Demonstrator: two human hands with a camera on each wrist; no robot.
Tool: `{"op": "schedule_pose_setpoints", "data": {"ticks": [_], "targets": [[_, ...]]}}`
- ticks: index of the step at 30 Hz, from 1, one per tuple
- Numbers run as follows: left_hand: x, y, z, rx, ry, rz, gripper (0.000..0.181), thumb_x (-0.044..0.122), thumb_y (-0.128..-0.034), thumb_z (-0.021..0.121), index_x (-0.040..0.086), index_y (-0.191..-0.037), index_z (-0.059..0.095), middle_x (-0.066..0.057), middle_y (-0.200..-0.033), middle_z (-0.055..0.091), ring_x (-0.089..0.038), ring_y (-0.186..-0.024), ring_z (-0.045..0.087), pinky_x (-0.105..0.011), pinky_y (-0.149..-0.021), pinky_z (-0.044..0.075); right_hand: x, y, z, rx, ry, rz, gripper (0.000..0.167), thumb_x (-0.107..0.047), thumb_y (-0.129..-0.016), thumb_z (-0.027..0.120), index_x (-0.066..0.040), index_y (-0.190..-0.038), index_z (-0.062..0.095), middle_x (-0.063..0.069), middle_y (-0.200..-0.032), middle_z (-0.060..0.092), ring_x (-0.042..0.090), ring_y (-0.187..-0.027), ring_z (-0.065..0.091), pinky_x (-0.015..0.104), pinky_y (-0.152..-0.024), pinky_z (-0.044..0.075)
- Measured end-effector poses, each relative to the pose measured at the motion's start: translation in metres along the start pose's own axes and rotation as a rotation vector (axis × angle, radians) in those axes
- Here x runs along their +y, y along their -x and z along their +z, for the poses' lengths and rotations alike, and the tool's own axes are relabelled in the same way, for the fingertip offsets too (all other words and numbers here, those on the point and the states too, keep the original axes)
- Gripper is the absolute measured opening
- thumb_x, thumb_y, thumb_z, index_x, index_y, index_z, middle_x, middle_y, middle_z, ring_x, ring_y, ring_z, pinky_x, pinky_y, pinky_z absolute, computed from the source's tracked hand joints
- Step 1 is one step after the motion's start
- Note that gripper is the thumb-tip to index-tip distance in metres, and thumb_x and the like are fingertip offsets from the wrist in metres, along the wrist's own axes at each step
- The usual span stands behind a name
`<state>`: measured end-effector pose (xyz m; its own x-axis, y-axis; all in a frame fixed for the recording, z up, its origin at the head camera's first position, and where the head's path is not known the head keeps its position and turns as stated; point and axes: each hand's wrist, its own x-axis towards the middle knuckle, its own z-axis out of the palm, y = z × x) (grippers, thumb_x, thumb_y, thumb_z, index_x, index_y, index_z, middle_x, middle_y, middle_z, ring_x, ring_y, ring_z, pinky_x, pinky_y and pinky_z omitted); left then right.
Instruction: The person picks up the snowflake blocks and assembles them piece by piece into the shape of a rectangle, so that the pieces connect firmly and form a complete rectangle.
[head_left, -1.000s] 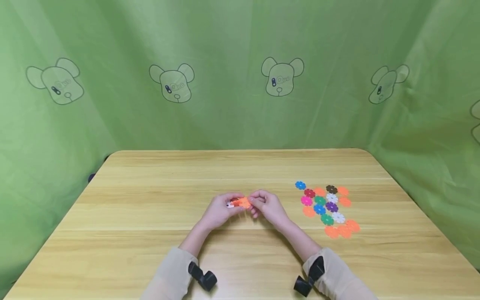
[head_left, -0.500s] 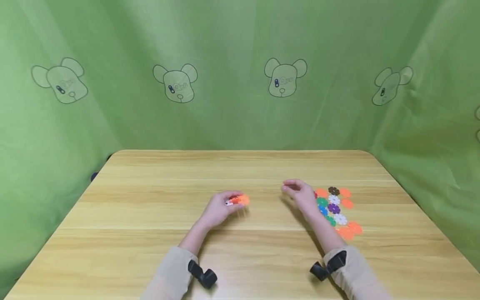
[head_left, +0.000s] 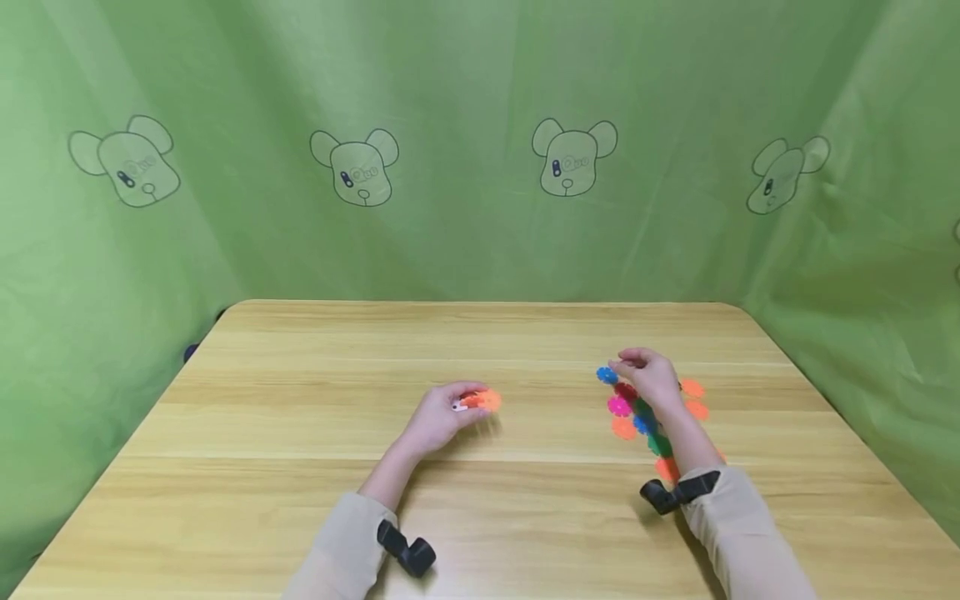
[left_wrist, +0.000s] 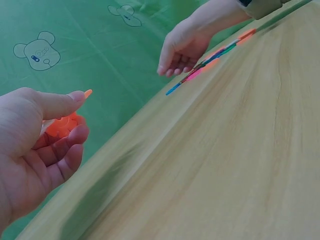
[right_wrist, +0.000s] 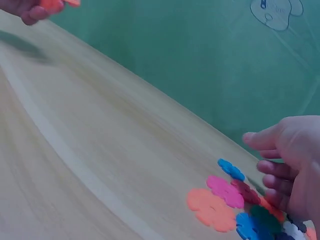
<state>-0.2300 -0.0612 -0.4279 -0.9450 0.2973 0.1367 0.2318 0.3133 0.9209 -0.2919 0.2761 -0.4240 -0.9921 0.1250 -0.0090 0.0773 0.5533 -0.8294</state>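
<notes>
The left hand (head_left: 437,421) grips a small cluster of joined orange flower-shaped discs (head_left: 490,400) with a white part at its left end, held above the table. In the left wrist view the thumb of the left hand (left_wrist: 35,145) lies over the orange pieces (left_wrist: 62,126). The right hand (head_left: 651,382) hovers over the group of loose discs, just right of the blue disc (head_left: 607,375). Seen in the right wrist view, the right hand (right_wrist: 295,165) has loosely bent fingers with nothing between them, near the red disc (right_wrist: 245,192) and the pink disc (right_wrist: 226,191).
Loose orange discs (head_left: 697,409) lie right of the right forearm, others left of it with a green disc (head_left: 659,444). The forearm hides part of the group. A green curtain (head_left: 465,233) stands behind the wooden table (head_left: 300,350).
The right hand has let go of the orange cluster and moved right, over the loose discs. The left hand stays in place with its cluster.
</notes>
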Motion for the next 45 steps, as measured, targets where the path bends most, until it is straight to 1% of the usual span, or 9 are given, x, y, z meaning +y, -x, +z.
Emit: {"op": "schedule_pose_setpoints", "data": {"ticks": [6,11,15,20,28,32,36,42,45], "targets": [[0.0,0.0,0.0,-0.002,0.009,-0.008,0.038,0.016,-0.0809,0.072,0.006,-0.117,0.063,-0.007,-0.107,0.064,-0.013,-0.081,0.053,-0.025,-0.069,0.047,0.007,-0.005,0.002,-0.073,0.16,-0.025,0.051,-0.03,-0.089,0.062,0.005,-0.124,0.051,0.024,-0.116,0.054,0.033,-0.1,0.052,0.037,-0.081,0.044],[0.0,0.0,0.0,-0.003,0.025,-0.006,0.038,0.016,-0.0807,0.072,0.005,-0.117,0.063,-0.008,-0.106,0.064,-0.012,-0.081,0.054,-0.025,-0.069,0.047,0.007,-0.008,0.006,-0.069,0.28,-0.064,0.051,-0.03,-0.087,0.064,0.006,-0.121,0.053,0.026,-0.113,0.055,0.034,-0.096,0.054,0.042,-0.079,0.046],[0.0,0.0,0.0,-0.005,0.031,-0.006,0.038,0.015,-0.0808,0.072,0.005,-0.117,0.063,-0.007,-0.106,0.064,-0.012,-0.081,0.053,-0.025,-0.068,0.047,0.007,-0.01,0.008,-0.072,0.327,-0.078,0.048,-0.028,-0.087,0.065,0.007,-0.118,0.054,0.025,-0.108,0.055,0.032,-0.09,0.054,0.04,-0.073,0.047],[0.0,0.0,0.0,-0.005,0.022,0.003,0.038,0.016,-0.0808,0.072,0.005,-0.117,0.063,-0.008,-0.108,0.064,-0.012,-0.081,0.053,-0.024,-0.067,0.047,0.006,-0.011,0.007,-0.086,0.347,-0.091,0.045,-0.026,-0.086,0.065,0.008,-0.114,0.053,0.024,-0.103,0.054,0.032,-0.088,0.052,0.04,-0.072,0.046],[-0.001,0.0,0.0,-0.009,0.006,0.003,0.038,0.018,-0.0811,0.072,0.007,-0.116,0.064,-0.009,-0.112,0.063,-0.014,-0.085,0.054,-0.026,-0.071,0.047,0.005,-0.011,0.008,-0.064,0.29,-0.084,0.035,-0.02,-0.087,0.065,0.003,-0.109,0.049,0.015,-0.093,0.05,0.028,-0.083,0.047,0.034,-0.068,0.041],[0.0,0.0,-0.001,-0.009,-0.005,0.003,0.038,0.019,-0.0812,0.072,0.008,-0.116,0.064,-0.009,-0.114,0.062,-0.015,-0.089,0.054,-0.028,-0.075,0.047,0.001,-0.006,0.01,-0.04,0.265,-0.111,0.031,-0.018,-0.088,0.063,0.003,-0.108,0.052,0.015,-0.094,0.053,0.027,-0.084,0.049,0.034,-0.069,0.043],[0.0,0.0,-0.001,-0.013,-0.002,0.005,0.038,0.019,-0.0814,0.072,0.007,-0.116,0.064,-0.01,-0.114,0.062,-0.015,-0.089,0.054,-0.028,-0.074,0.047,-0.008,0.001,0.017,-0.033,0.235,-0.147,0.029,-0.018,-0.087,0.064,0.002,-0.106,0.056,0.014,-0.093,0.056,0.024,-0.08,0.051,0.029,-0.065,0.044],[-0.001,0.0,0.0,-0.017,0.012,-0.002,0.04,0.019,-0.0811,0.072,0.005,-0.118,0.063,-0.011,-0.115,0.061,-0.015,-0.085,0.053,-0.026,-0.071,0.046,-0.028,0.016,0.035,-0.108,0.056,-0.179,0.024,-0.012,-0.085,0.066,0.003,-0.101,0.057,0.011,-0.084,0.058,0.02,-0.065,0.055,0.027,-0.053,0.048],[-0.001,0.0,-0.001,-0.011,0.006,-0.005,0.04,0.019,-0.0811,0.072,0.005,-0.117,0.063,-0.01,-0.115,0.062,-0.015,-0.087,0.053,-0.027,-0.072,0.046,-0.038,0.024,0.047,-0.16,-0.019,-0.203,0.023,-0.007,-0.084,0.066,0.006,-0.1,0.056,0.011,-0.081,0.06,0.02,-0.066,0.059,0.028,-0.057,0.052]]}}
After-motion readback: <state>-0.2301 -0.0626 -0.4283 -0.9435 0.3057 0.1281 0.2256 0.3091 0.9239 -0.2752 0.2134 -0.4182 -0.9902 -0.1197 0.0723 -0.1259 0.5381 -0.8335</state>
